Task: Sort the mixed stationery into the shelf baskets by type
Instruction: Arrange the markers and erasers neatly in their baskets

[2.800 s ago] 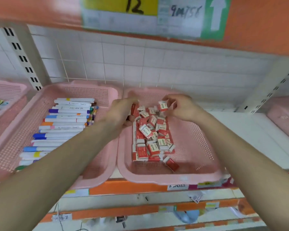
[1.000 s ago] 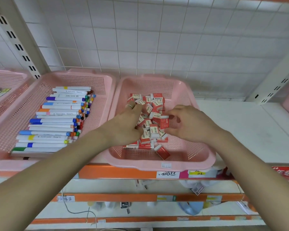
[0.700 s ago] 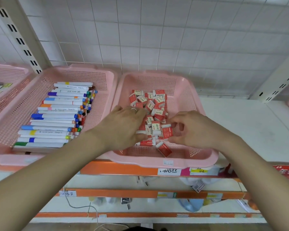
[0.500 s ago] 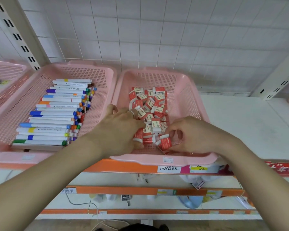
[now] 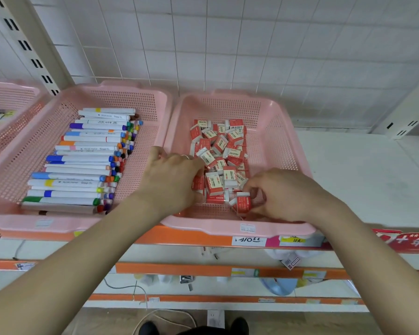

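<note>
Your left hand (image 5: 172, 180) lay inside the right-hand pink basket (image 5: 228, 228), against the near-left side of the eraser pile (image 5: 223, 151). Its fingers curled down among the erasers with the tips hidden, so I cannot tell whether it gripped any. A ring (image 5: 185, 156) showed on one finger. Your right hand (image 5: 278, 194) was at the near-right corner of the pile, fingers curled. Its forefinger and thumb pinched the end of a loose eraser (image 5: 242, 203) lying just off the heap, near the basket's front wall. The rest of the red-and-white erasers lay jumbled between your hands and up the middle of the basket.

Just beside it on the left stood a second pink basket (image 5: 121, 97) with a row of markers (image 5: 87, 158) laid side by side, caps toward the erasers. A third basket (image 5: 10, 97) showed at the far left edge. To the right lay the white shelf (image 5: 361, 170). Price labels (image 5: 249, 241) were stuck on the orange shelf edge (image 5: 179, 235). Your left forearm crossed over the near corner of the marker basket.

About three seconds earlier both hands were up at the far end of the pile; since then they had come to its near end. Over the last half second they had hardly shifted.
</note>
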Available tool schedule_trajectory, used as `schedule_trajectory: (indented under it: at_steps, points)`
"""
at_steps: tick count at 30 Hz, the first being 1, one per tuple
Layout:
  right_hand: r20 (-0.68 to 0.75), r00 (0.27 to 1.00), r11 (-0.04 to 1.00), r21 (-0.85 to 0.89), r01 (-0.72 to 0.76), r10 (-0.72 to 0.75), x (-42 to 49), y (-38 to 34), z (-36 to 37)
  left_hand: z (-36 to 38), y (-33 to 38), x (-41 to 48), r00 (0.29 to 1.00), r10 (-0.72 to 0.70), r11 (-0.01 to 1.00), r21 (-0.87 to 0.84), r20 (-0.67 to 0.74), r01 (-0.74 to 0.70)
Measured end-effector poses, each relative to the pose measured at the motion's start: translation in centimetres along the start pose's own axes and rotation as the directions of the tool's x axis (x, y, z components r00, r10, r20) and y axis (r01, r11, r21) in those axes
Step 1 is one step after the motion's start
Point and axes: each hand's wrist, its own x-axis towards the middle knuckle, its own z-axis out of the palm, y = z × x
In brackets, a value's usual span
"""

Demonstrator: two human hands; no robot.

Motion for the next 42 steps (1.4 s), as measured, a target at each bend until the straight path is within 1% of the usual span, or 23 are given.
schedule_trajectory:
  at_steps: [4,7,10,15,18,21,26,31,37,42]
  points:
    - [-0.009,1.0,1.0,-0.015,0.01,-0.01,-0.2,0.0,0.0,-0.3,0.1,-0.2,1.0,0.003,1.0,0.007,0.028,-0.003]
    - [-0.032,0.998,0.998,-0.05,0.046,-0.047,-0.3,-0.2,-0.1,-0.7,0.2,-0.3,0.999,0.005,1.0,0.013,0.049,-0.006]
    - [-0.057,0.996,0.997,-0.03,0.066,-0.067,-0.5,-0.1,-0.6,-1.3,0.5,-0.4,0.998,-0.005,1.0,-0.018,0.056,0.006]
    - [-0.161,0.981,0.994,0.002,0.113,-0.112,-0.8,0.1,-2.0,-2.1,1.4,-1.5,0.999,-0.04,0.992,-0.119,-0.025,0.037]
    - [-0.232,0.964,0.989,0.026,0.143,-0.133,-1.6,0.2,-3.1,-2.7,2.5,-2.3,0.989,-0.117,0.972,-0.213,-0.096,0.094]
    - [-0.295,0.947,0.99,0.031,0.139,-0.123,-2.8,0.3,-3.8,-3.6,3.8,-3.0,0.979,-0.139,0.967,-0.234,-0.146,0.102]
    - [-0.377,0.925,0.992,0.089,0.086,-0.047,-5.5,0.1,-4.3,-5.1,5.3,-4.1,0.974,-0.144,0.959,-0.268,-0.177,0.093]
    - [-0.387,0.918,0.986,0.166,-0.018,0.082,-9.6,-0.4,-3.8,-6.2,6.7,-5.2,0.978,-0.072,0.973,-0.229,-0.194,0.026]
    - [-0.425,0.868,0.96,0.218,-0.177,0.256,-16.2,0.0,-1.7,-6.0,10.8,-6.6,0.964,0.028,0.939,-0.325,-0.265,-0.117]
    - [-0.437,0.823,0.925,0.274,-0.264,0.364,-22.1,1.1,-1.6,-7.0,15.6,-7.3,0.95,0.158,0.917,-0.316,-0.271,-0.243]
